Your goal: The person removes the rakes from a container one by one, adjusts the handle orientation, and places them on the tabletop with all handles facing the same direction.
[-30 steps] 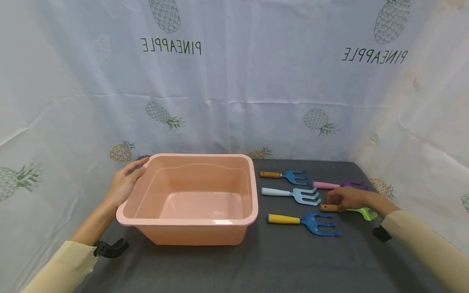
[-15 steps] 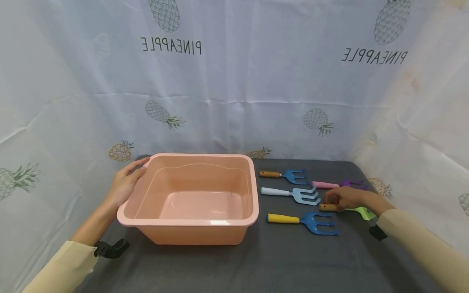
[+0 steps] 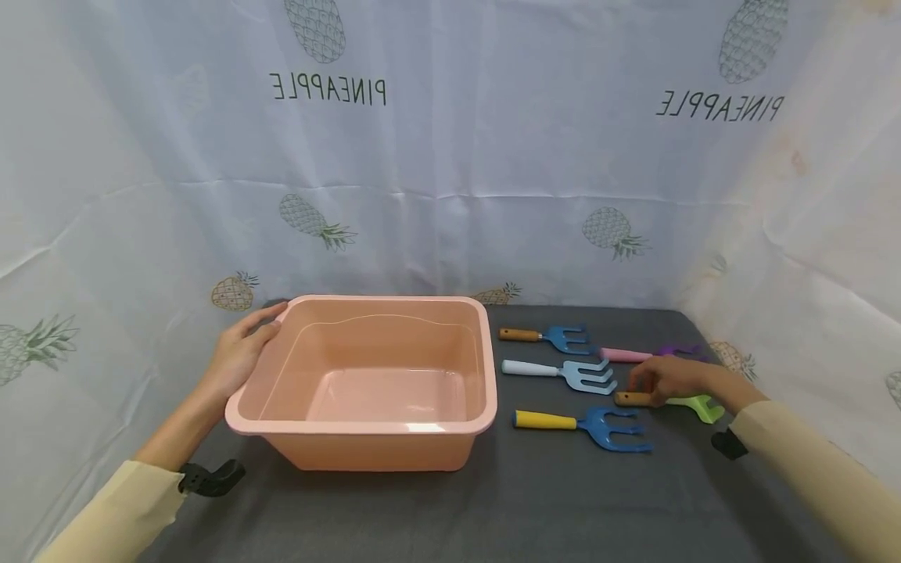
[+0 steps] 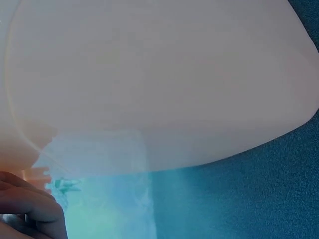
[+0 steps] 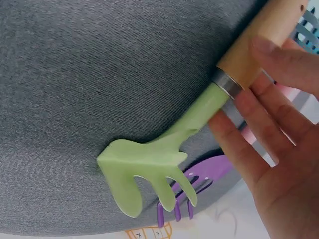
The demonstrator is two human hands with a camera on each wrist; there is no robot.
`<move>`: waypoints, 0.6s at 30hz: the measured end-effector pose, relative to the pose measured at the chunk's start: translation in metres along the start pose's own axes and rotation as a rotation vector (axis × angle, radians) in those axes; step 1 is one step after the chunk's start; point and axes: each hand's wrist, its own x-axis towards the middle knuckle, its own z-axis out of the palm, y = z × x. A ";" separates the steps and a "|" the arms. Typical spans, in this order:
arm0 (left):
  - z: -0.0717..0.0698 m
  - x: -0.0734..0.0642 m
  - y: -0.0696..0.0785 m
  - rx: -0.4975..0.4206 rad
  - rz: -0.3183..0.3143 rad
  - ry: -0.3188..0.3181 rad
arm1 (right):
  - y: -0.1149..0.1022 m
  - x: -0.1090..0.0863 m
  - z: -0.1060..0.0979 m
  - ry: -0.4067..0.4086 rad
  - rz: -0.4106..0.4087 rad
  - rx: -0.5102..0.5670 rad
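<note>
My left hand (image 3: 237,358) grips the left rim of a pink plastic basin (image 3: 360,428); in the left wrist view, curled fingers (image 4: 35,204) show at the lower left, by the basin's pale wall (image 4: 149,74). On the right, my right hand (image 3: 672,379) pinches the wooden handle of a light green hand rake (image 3: 704,408). The right wrist view has the thumb on top of that handle (image 5: 249,55) and the other fingers along its far side, with the green tines (image 5: 149,169) spread out below. The rake lies low over the dark cloth.
Several other hand forks lie right of the basin: a blue one with wooden handle (image 3: 521,335), a light blue one (image 3: 531,368), a yellow-handled one (image 3: 545,421), and a purple one with pink handle (image 3: 626,356). A pineapple-print curtain (image 3: 450,156) encloses the dark tabletop (image 3: 422,516).
Almost nothing differs; both hands keep their places on the basin and the hand rake, with only a tiny shift of the right arm.
</note>
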 end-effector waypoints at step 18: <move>-0.012 0.000 -0.002 0.036 0.010 0.000 | -0.027 -0.013 -0.052 -0.135 -0.004 0.090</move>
